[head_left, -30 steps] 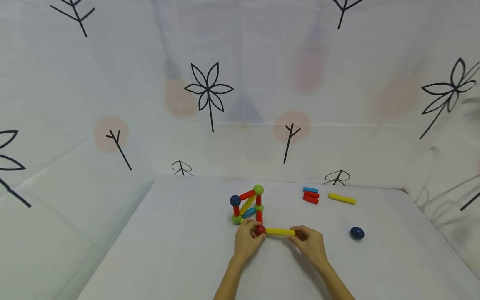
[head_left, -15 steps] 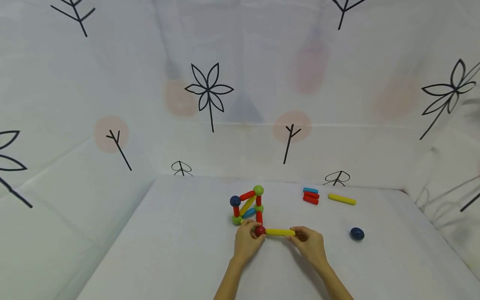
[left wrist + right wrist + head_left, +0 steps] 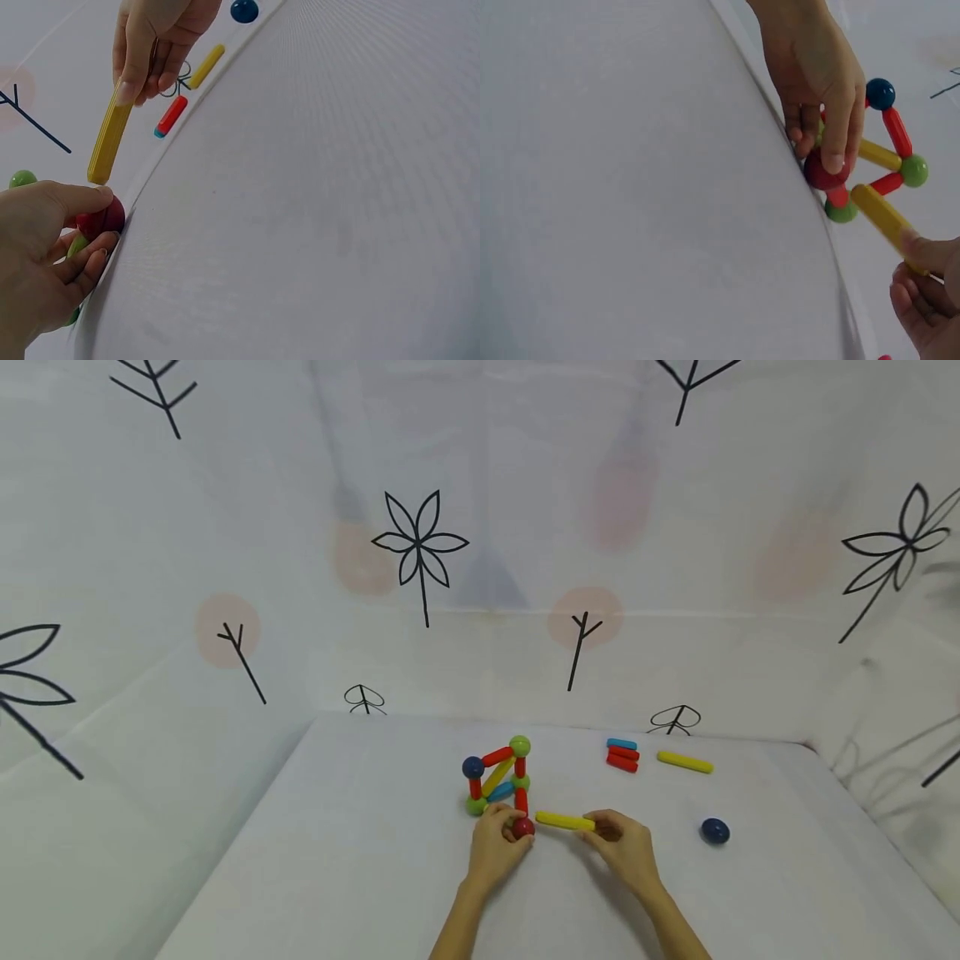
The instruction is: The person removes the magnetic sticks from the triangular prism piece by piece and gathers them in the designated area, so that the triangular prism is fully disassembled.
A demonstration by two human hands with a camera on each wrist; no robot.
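My left hand [image 3: 493,850] pinches a red ball [image 3: 523,827] between thumb and fingers. That ball sits at the near end of a red rod [image 3: 521,801], part of a frame of coloured rods with a dark blue ball [image 3: 473,767] and several green balls, one of them a green ball [image 3: 520,746] at the top. My right hand [image 3: 626,853] pinches a long yellow rod [image 3: 564,821] by its right end. In the right wrist view the free tip of this yellow rod [image 3: 885,219] stands just apart from the red ball. Fingers of my left hand hide part of the frame.
Toward the back right lie a short blue rod [image 3: 622,744], two red rods [image 3: 622,762] and a loose yellow rod [image 3: 685,762]. A loose dark blue ball [image 3: 715,831] rests to the right of my right hand. A patterned white cloth [image 3: 487,660] hangs behind the table.
The yellow rod's left end met the red ball before; now a small gap separates them, and that end sits slightly higher. My left hand keeps its grip on the ball.
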